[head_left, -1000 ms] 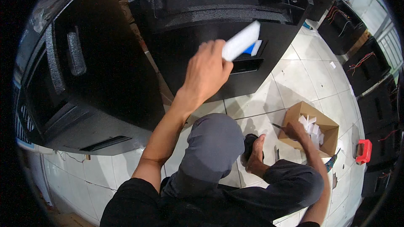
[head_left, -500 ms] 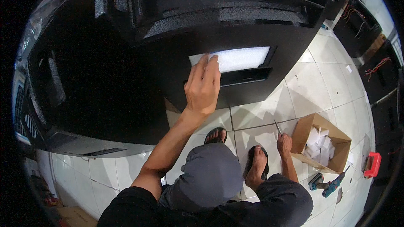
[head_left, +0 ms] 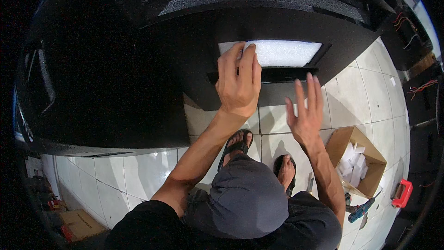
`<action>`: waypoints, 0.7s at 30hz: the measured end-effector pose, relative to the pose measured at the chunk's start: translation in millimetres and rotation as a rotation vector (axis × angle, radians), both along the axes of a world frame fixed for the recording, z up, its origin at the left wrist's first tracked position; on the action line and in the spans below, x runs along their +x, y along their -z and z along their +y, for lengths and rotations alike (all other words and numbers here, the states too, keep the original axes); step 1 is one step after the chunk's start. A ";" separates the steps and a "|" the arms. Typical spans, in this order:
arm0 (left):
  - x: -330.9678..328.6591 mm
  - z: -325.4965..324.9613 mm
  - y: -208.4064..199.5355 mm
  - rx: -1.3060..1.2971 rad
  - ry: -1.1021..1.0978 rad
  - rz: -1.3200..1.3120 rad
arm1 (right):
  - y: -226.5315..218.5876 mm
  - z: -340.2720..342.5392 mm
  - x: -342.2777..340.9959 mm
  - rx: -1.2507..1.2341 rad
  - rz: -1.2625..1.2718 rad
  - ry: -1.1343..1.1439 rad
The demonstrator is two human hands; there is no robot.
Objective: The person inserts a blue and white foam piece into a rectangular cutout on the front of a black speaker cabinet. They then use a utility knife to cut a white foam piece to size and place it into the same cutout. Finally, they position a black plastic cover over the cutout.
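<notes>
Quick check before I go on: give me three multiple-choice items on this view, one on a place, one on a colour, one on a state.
1. Where does the cardboard box stand?
A. on the tiled floor by the person's right side
B. on top of the black foam block
C. on the person's lap

2. What colour is the foam pad in the recess?
A. red
B. white
C. black

3. How is the right hand?
A. gripping a tool
B. inside the box
C. open, holding nothing

Key: 1 A, floor tiles surround it. 2 B, bright against the black foam block. 3 C, fingers spread in air; the left hand presses the pad.
</notes>
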State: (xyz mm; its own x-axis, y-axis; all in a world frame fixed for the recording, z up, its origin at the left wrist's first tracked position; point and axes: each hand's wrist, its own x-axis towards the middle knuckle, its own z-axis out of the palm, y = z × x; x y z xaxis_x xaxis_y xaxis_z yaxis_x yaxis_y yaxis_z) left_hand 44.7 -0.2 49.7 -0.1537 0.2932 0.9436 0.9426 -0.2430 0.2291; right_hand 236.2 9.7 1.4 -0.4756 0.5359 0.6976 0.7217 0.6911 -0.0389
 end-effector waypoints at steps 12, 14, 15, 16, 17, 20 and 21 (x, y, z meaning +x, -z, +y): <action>-3.5 0.9 41.4 -0.150 0.061 0.240 | 40.8 59.7 -68.7 0.134 -0.031 0.094; -8.4 8.1 65.9 -0.315 0.064 0.351 | 41.3 60.3 -68.7 0.137 -0.027 0.077; -8.4 11.3 68.1 -0.329 0.069 0.337 | 41.2 61.9 -66.5 0.142 -0.027 0.077; -7.9 13.5 69.8 -0.343 0.074 0.324 | 44.2 64.9 -64.1 0.168 -0.022 0.073; -6.5 14.5 71.8 -0.357 0.080 0.311 | 45.9 64.9 -60.7 0.161 -0.045 0.078; -2.0 15.3 74.6 -0.403 -0.017 0.333 | 46.6 66.8 -53.1 0.164 -0.063 0.050; 0.9 14.8 73.1 -0.418 -0.028 0.329 | 45.3 68.9 -47.4 0.175 -0.069 0.025</action>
State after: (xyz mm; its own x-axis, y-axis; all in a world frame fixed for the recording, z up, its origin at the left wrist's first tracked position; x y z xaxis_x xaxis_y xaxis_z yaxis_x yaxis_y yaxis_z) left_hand 45.6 14.6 -23.4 0.1177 0.6543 0.7470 0.9857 -0.1682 -0.0080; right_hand 188.8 78.6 -43.9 -0.5136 0.4211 0.7476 0.7354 0.6650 0.1306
